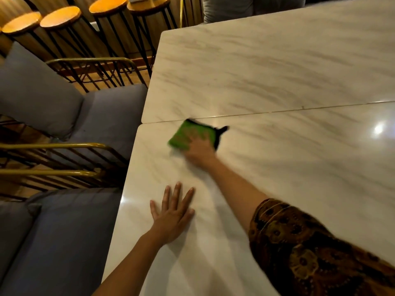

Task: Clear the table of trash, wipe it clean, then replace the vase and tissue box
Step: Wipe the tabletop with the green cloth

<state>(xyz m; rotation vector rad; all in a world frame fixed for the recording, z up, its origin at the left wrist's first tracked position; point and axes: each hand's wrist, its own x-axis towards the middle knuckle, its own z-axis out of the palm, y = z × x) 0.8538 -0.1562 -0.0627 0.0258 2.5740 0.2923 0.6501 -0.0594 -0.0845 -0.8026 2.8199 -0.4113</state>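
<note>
A white marble table point(288, 159) fills the right and middle of the head view, joined by a seam to a second marble table point(267, 60) behind it. A green cloth with a black edge point(186, 134) lies flat on the near table just below the seam. My right hand point(199, 151) presses on the cloth with straight fingers; hand and cloth are blurred. My left hand point(171, 212) rests flat on the table near its left edge, fingers spread. No vase, tissue box or trash is in view.
Grey cushioned chairs with gold metal frames point(70, 116) stand along the table's left side. Round wooden stools on black legs point(59, 18) line the back left. A bright light glare point(378, 129) reflects on the table at right.
</note>
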